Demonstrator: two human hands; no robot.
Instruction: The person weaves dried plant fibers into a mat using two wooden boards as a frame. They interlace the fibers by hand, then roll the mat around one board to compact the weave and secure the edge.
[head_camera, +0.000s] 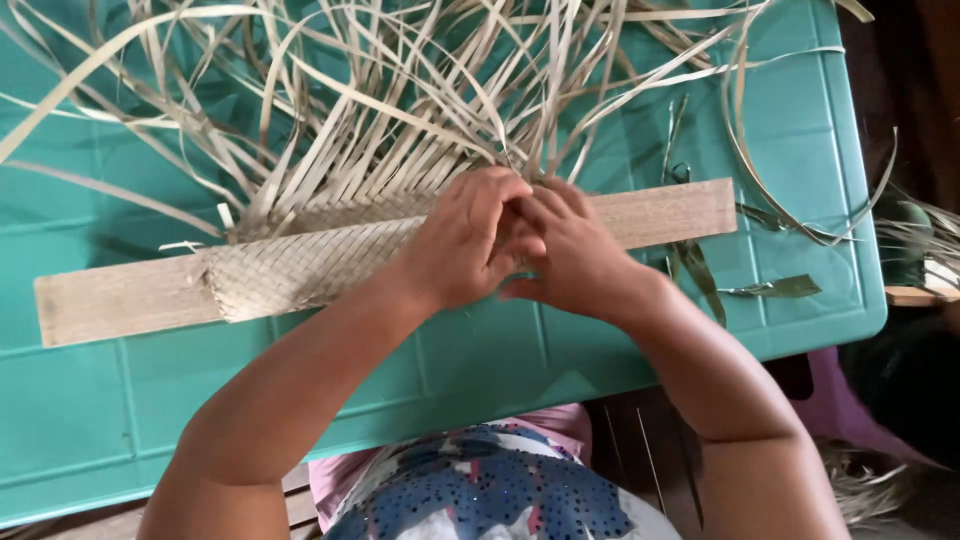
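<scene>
Your left hand (465, 240) and right hand (572, 255) meet, fingers curled and pinching thin pale straw strips (400, 90) at the working edge of the flat woven straw mat (300, 265). The mat lies over a long wooden plank (120, 300) on the teal plastic worktop (480, 360), loose strips fanning away from you.

From my feed I see a teal plastic table (120, 400) with moulded rectangular panels filling most of the view, lit by soft, even daylight. Past its right edge the room falls into dark shadow (915, 80). Beneath the near edge, dark wooden slats (640, 450) show, and a purple surface (835, 405) sits low on the right beside dry straw-like litter (865, 485).
</scene>
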